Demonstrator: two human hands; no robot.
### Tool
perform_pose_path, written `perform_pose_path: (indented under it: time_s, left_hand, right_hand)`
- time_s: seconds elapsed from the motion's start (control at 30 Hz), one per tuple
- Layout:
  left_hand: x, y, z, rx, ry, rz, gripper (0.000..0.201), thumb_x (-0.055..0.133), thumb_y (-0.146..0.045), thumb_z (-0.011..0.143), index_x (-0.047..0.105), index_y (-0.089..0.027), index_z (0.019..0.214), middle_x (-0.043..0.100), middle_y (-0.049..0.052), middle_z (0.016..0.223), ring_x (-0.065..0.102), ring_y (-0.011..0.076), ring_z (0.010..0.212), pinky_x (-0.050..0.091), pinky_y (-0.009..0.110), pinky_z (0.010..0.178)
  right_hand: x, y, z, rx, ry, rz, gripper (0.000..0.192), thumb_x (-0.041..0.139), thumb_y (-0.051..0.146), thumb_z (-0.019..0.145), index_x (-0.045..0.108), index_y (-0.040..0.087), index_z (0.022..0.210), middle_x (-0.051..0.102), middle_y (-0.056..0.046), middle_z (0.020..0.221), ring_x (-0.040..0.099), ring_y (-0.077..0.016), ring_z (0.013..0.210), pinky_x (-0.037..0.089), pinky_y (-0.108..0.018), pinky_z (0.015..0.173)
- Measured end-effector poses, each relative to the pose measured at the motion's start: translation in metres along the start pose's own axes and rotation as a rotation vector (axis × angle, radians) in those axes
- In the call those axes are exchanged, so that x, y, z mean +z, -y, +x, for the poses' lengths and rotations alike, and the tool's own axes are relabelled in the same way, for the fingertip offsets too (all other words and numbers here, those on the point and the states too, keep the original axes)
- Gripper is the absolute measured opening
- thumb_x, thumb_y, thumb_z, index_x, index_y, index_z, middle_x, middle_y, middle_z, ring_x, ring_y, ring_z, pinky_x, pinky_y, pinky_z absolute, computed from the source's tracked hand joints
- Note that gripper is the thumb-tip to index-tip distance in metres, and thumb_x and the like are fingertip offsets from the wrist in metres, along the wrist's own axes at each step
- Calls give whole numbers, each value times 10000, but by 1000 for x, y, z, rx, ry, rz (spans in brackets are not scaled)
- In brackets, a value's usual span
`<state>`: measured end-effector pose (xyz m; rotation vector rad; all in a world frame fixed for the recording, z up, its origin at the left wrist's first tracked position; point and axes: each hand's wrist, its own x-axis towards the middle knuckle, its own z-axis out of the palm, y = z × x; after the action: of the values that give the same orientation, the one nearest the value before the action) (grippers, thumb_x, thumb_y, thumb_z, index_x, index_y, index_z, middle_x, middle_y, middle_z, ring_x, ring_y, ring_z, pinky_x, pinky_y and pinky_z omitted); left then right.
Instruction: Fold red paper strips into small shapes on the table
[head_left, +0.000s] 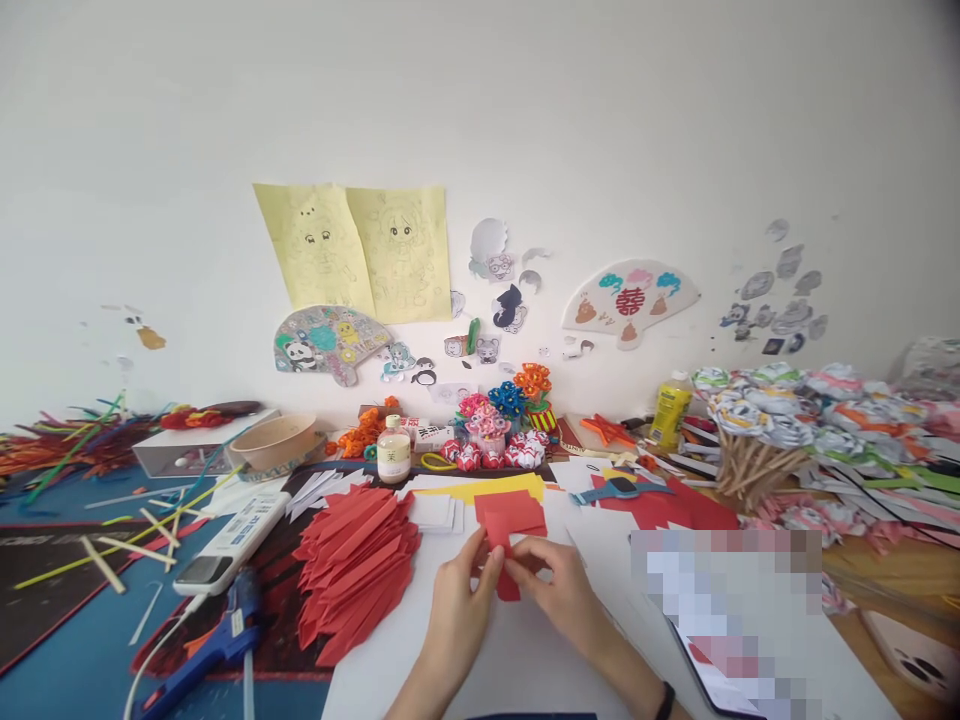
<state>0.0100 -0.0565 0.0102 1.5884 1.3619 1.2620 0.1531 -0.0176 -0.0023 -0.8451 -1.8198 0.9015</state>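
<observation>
Both hands pinch small red paper piece (508, 570) between them: left hand (459, 600) fingers closed on its left edge, right hand (559, 585) fingers closed on right. Hands over white sheet (525, 650). Left of grip: pile of folded red strips (352, 570), blue glue gun (217, 640) beyond. Behind grip: red squares (514, 512), small bottle (393, 450), paper flowers (510, 410). White wall (525, 120) with drawings behind cluttered table.

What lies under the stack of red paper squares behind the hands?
Yellow paper shows beneath the red squares, its edge peeking out behind. How far it extends underneath is covered.
</observation>
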Motion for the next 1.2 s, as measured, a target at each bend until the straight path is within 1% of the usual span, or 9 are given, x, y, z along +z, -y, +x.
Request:
perform_pose_path:
  time_s: [0.1, 0.3, 0.43, 0.53, 0.63, 0.7, 0.93, 1.03, 1.2]
  left_hand:
    - [3, 2, 0, 4, 44, -97, 341, 452, -421, 907, 508, -211, 1169, 709, 73, 964, 653, 202, 778, 495, 265, 658]
    - [4, 3, 18, 125, 32, -134, 202, 580, -360, 847, 614, -171, 907, 686, 67, 881, 622, 198, 824, 465, 262, 715]
    - [6, -2, 36, 110, 31, -202, 244, 679, -370, 764, 644, -156, 877, 662, 63, 855, 595, 178, 752, 454, 252, 649]
    - [11, -5, 43, 108, 7, -244, 278, 701, -392, 738, 659, -159, 882, 650, 55, 839, 572, 167, 726, 444, 252, 633]
    - [16, -4, 41, 85, 1, -278, 292, 709, -409, 725, 664, -156, 862, 641, 49, 790, 552, 158, 686, 432, 249, 602]
    - [17, -2, 37, 64, 4, -270, 286, 707, -420, 722, 664, -158, 829, 631, 41, 760, 530, 145, 642, 422, 246, 579]
    - [1, -3, 35, 67, -45, -125, 259, 649, -408, 771, 678, -182, 895, 618, 29, 787, 519, 159, 716, 399, 246, 636]
    - [-3, -3, 35, 96, -80, -89, 250, 639, -402, 778, 679, -173, 870, 603, 26, 764, 504, 157, 704, 379, 242, 622]
    - [-2, -3, 31, 107, -140, -94, 217, 645, -372, 772, 686, -163, 814, 576, 8, 676, 468, 143, 640, 370, 243, 609]
  right_hand:
    - [2, 2, 0, -25, 34, -25, 274, 562, 364, 871, 668, 173, 706, 637, -14, 632, 547, -147, 587, 427, -241, 577]
    - [0, 3, 5, -30, 5, -33, 229, 561, 339, 869, 655, 177, 738, 642, -14, 676, 540, -148, 598, 427, -254, 583]
    - [-4, 1, 7, -67, -155, -58, 162, 609, 349, 832, 636, 193, 798, 626, -53, 895, 581, -199, 807, 458, -278, 653]
    - [-4, -4, 8, -26, -244, 87, 216, 639, 382, 808, 571, 211, 922, 594, -69, 1008, 595, -222, 903, 502, -303, 697]
    - [-2, -8, 8, 60, -157, 326, 363, 645, 406, 808, 467, 238, 1076, 619, -69, 1028, 632, -219, 864, 529, -303, 639]
    - [0, -8, 8, 79, -114, 390, 421, 663, 404, 797, 449, 236, 1119, 649, -70, 1001, 645, -217, 837, 532, -317, 661]
    - [-4, -5, 7, 118, -50, 345, 403, 715, 434, 742, 625, 173, 1035, 696, -100, 948, 659, -247, 837, 526, -379, 780]
    - [-4, -4, 5, 116, -29, 300, 360, 701, 459, 744, 675, 155, 935, 706, -103, 916, 663, -250, 822, 526, -372, 781]
    - [-3, -1, 2, 101, -4, 280, 396, 681, 486, 751, 705, 150, 959, 713, -99, 895, 660, -254, 813, 522, -361, 771]
